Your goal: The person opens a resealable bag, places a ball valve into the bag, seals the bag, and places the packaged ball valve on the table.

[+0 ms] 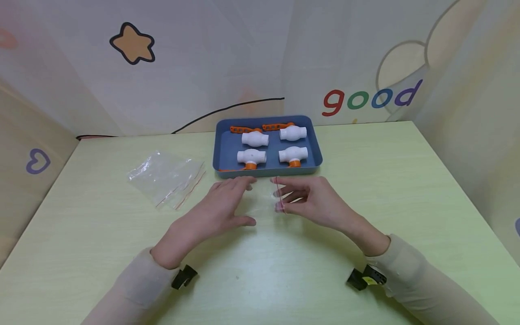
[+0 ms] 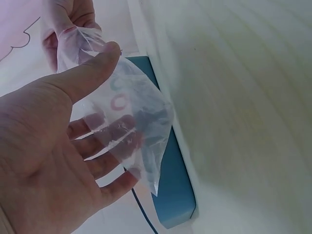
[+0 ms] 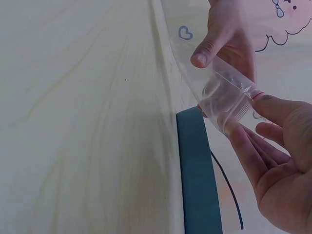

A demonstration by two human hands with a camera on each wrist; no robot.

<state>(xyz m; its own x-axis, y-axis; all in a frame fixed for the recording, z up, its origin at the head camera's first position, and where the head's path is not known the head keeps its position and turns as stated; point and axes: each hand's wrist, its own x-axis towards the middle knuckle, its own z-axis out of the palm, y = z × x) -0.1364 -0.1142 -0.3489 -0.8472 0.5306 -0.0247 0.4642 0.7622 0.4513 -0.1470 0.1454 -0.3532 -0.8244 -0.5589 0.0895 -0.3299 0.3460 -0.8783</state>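
A clear zip bag point(image 1: 260, 201) with a red line along its mouth hangs between the two hands, in front of the tray. My right hand point(image 1: 310, 198) pinches it at the red-lined mouth, thumb and fingertips against the plastic. My left hand point(image 1: 217, 207) is at the bag's other end; thumb and fingers stand apart, nearly straight, around the plastic. In the left wrist view the see-through bag point(image 2: 141, 112) lies in front of the left fingers, and it looks empty. Whether the left fingertips press on it, I cannot tell.
Behind the hands stands a blue-grey tray point(image 1: 266, 172) holding several white ball valves point(image 1: 293, 154) with orange handles. More clear zip bags point(image 1: 166, 176) lie on the table point(image 1: 386, 189) to the left. A printed curtain point(image 1: 227, 54) hangs along the back edge.
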